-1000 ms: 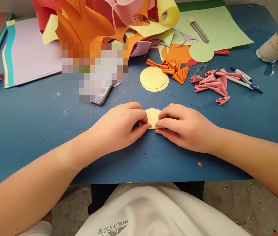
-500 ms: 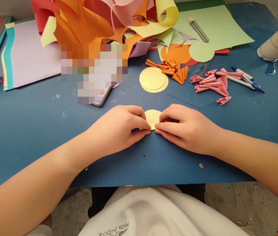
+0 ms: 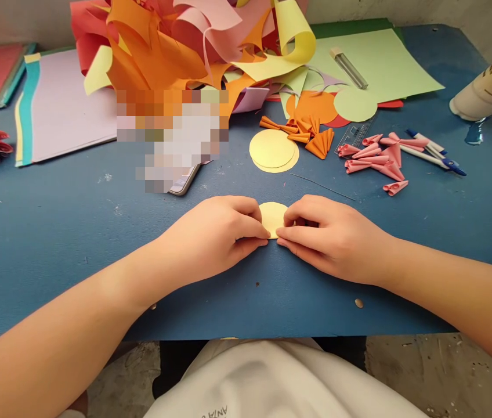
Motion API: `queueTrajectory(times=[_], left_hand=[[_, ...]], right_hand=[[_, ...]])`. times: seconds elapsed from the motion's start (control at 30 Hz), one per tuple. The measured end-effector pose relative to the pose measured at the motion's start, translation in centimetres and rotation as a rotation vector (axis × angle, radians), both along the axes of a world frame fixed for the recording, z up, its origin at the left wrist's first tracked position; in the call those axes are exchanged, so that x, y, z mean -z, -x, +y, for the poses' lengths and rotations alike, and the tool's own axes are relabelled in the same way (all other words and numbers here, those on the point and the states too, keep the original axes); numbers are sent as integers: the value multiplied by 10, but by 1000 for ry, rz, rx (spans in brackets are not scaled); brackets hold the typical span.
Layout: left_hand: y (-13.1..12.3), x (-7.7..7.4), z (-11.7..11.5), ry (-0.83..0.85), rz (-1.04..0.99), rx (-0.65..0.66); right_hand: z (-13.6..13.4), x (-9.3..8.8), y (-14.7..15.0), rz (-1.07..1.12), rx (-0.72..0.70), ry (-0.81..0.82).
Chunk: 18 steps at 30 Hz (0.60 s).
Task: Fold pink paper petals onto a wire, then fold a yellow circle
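A yellow paper circle [image 3: 274,219] is held between my two hands near the front of the blue table. My left hand [image 3: 231,235] pinches its left side at the near edge, thumb and fingers pressed together. Opposite it, my right hand [image 3: 328,238] grips the right side the same way, its fingertips almost meeting the left ones. The near edge of the circle looks straight, as if folded; the fingers hide its sides. Just beyond my hands lie more yellow paper circles [image 3: 272,150], overlapping, and a thin dark wire or needle [image 3: 322,186].
Orange paper cones [image 3: 319,144] and pink paper cones [image 3: 374,159] lie beyond my hands, with pens [image 3: 433,157] and a ruler [image 3: 354,136]. A partly blurred phone [image 3: 185,181] is at left. Paper scraps [image 3: 154,52] heap at the back; a bottle [image 3: 485,87] stands right.
The view has tilted up slightly, so everything sits a little lower in the picture. Both hands keep their pinch on the yellow paper circle, with hardly any movement of the fingers.
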State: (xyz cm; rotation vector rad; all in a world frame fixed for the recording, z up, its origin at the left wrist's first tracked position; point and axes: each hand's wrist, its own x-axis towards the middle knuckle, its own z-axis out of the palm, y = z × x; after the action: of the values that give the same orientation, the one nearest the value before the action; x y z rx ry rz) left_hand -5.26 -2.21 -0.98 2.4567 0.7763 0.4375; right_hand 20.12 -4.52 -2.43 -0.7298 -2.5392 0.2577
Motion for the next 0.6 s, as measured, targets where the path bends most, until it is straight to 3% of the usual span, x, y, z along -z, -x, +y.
queueTrajectory(times=[0.6], left_hand=[[-1,-3,-2,66,30,-46]], right_hand=[[0,0,-1,18,-17,39]])
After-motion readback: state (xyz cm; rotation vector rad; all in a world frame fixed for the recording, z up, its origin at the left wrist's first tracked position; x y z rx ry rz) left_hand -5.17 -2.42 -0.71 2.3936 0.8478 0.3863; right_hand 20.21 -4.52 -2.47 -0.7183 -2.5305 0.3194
